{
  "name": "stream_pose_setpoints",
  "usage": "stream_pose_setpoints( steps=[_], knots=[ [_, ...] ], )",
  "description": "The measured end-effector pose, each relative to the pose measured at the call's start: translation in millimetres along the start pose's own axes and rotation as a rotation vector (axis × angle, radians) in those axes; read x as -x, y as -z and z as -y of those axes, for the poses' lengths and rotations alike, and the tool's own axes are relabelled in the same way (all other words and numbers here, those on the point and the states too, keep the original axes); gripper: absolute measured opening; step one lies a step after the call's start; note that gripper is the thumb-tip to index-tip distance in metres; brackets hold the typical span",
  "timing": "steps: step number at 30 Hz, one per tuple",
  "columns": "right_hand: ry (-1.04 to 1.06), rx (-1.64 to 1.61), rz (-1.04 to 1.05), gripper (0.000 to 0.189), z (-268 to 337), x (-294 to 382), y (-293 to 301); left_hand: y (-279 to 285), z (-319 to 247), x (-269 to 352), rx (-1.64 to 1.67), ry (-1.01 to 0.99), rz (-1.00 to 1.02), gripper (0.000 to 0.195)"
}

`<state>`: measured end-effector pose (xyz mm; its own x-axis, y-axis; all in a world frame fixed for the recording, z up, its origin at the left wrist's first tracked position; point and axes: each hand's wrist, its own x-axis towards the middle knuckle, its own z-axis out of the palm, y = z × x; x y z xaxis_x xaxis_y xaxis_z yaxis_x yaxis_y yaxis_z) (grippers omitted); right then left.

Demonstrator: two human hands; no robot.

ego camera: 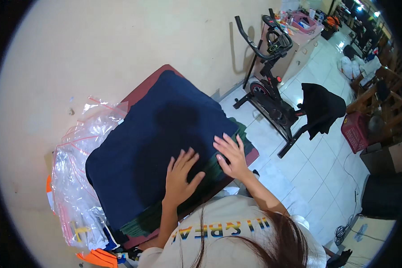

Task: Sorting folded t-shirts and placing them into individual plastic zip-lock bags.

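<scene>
A dark navy cloth (120, 167), folded or laid flat, covers most of the table before me. Under its near edge a stack of dark green fabric (137, 224) shows in layers. My left hand (182, 177) rests with spread fingers on the navy cloth near its front middle. Farther right, my right hand (231, 155) lies over the right end of the cloth, its fingers apart near the green layers. Neither hand grips anything. A reddish tabletop (139, 88) shows at the far corner and along the edges. My shadow darkens the middle of the cloth.
Clear plastic bags with red seal strips (77, 167) are heaped left of the cloth. Orange fabric (98, 258) lies below them. A wall rises behind the table. To the right stand an exercise bike (271, 100), a drawer cabinet (299, 50) and a red plastic basket (354, 132) on white floor tiles.
</scene>
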<state>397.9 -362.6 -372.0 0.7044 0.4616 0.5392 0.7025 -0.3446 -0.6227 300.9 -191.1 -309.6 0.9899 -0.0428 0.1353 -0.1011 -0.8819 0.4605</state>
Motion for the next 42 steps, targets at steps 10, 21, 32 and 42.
stream_pose_setpoints(
  steps=[10, 21, 32, 42],
  knots=[
    [-0.162, 0.078, -0.245, 0.018, -146.6, 51.9, 84.4, -82.4, -99.7, -85.3, 1.412, 0.133, 0.261, 0.016],
    [-0.681, 0.64, -0.677, 0.073, -439.9, 97.4, 302.5, -389.6, -207.2, -269.0, 1.436, 0.418, 0.546, 0.024],
    [-1.196, 0.371, -0.826, 0.066, -554.5, 140.7, 347.4, -564.1, -307.3, -433.8, 0.909, 0.415, 0.831, 0.088],
    [-0.863, -0.306, -0.837, 0.024, -395.3, 18.4, 364.4, -477.1, -355.6, -445.7, 1.567, 0.753, 1.008, 0.055]
  ],
)
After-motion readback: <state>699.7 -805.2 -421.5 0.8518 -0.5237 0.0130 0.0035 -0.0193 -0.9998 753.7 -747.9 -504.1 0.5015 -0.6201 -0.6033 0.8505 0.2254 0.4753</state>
